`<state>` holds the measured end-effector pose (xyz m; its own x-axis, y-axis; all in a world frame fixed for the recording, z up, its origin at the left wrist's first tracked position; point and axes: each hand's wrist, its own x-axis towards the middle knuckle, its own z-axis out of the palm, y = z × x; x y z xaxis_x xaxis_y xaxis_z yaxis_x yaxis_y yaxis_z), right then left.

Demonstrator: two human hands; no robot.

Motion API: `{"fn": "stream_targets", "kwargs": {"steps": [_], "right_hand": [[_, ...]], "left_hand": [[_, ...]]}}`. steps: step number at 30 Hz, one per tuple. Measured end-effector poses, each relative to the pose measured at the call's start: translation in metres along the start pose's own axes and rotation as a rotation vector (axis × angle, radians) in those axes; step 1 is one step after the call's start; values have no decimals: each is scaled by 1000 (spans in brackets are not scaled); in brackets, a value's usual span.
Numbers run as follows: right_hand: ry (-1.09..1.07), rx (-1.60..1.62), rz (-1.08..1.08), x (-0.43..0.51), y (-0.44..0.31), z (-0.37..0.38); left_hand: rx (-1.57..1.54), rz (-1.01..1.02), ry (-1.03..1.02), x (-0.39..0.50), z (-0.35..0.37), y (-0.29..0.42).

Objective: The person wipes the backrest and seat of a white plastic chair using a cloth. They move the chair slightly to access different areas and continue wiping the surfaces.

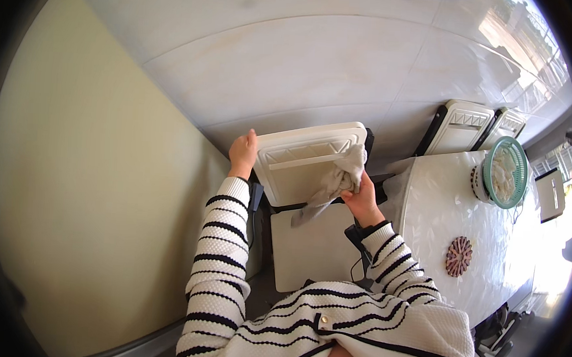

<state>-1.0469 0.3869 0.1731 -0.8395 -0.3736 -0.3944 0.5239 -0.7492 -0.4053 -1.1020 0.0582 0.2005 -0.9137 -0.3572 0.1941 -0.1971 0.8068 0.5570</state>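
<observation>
A chair with a cream plastic backrest (291, 179) and a flat cream seat (315, 254) stands before me, close to the wall. My left hand (243, 155) grips the upper left corner of the backrest, thumb up. In my right hand (363, 198) is a crumpled grey-white cloth (346, 172), held against the right part of the backrest. The cloth's loose end hangs down over the lower edge of the backrest, towards the seat.
A table with a glossy clear cover (432, 197) stands at the right. On it are a green plastic basket (525, 181) over a round container and a brown openwork trivet (459, 257). More cream chairs (461, 125) stand behind the table. A pale yellow panel (93, 191) rises at the left.
</observation>
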Motion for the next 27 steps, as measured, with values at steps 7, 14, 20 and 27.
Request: {"fn": "stream_targets", "kwargs": {"steps": [7, 14, 20, 27], "right_hand": [[142, -1100, -704, 53, 8, 25], [361, -1502, -790, 65, 48, 59], [294, -1596, -606, 74, 102, 92], [-38, -1701, -564, 62, 154, 126]], "left_hand": [[-18, -19, 142, -2, 11, -4], [-38, -8, 178, -7, 9, -2], [-46, 4, 154, -5, 8, -2], [-48, -9, 104, -5, 9, -8]]}}
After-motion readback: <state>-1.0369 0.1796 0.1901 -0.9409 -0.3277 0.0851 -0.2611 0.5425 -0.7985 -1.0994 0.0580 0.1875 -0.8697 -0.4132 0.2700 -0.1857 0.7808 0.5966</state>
